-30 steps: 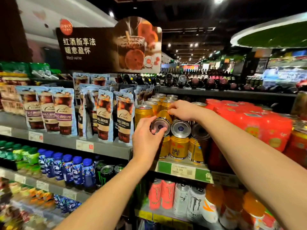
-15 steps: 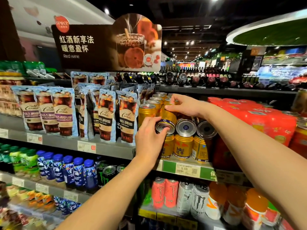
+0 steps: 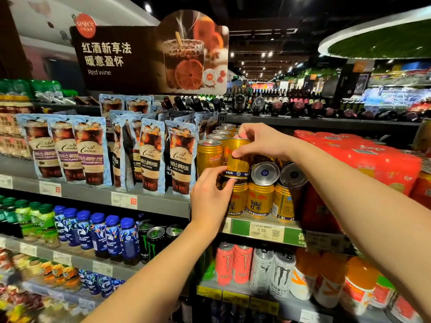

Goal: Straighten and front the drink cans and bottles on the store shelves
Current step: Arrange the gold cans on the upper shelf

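A gold can (image 3: 235, 157) is held upright in the upper tier of the stacked Red Bull cans, gripped by both hands. The right hand (image 3: 261, 142) is closed over its top rim and upper side, thumb pressed against the can's face and fingers curled behind the lid; the left hand (image 3: 210, 197) is pinched on the bottom rim from below, fingertips against the dark band at the base. The can is set just beside another upright gold can (image 3: 209, 157) on its left, the two nearly touching. To its right, two cans lying on their sides (image 3: 278, 172) are seen with silver ends facing out, resting on the lower row of upright cans (image 3: 260, 198), which stands close to the shelf's front edge (image 3: 261, 230) above the green price strip marked 5.59. Little open room is left on either flank: coffee pouches (image 3: 180, 157) are crowded against the left of the can block, and red shrink-wrapped packs (image 3: 363, 155) are pressed against the right. Some clearance is left above the can tops, beneath the dark shelf (image 3: 326, 123) overhead. Energy drink cans (image 3: 261, 269) are lined along the shelf below.
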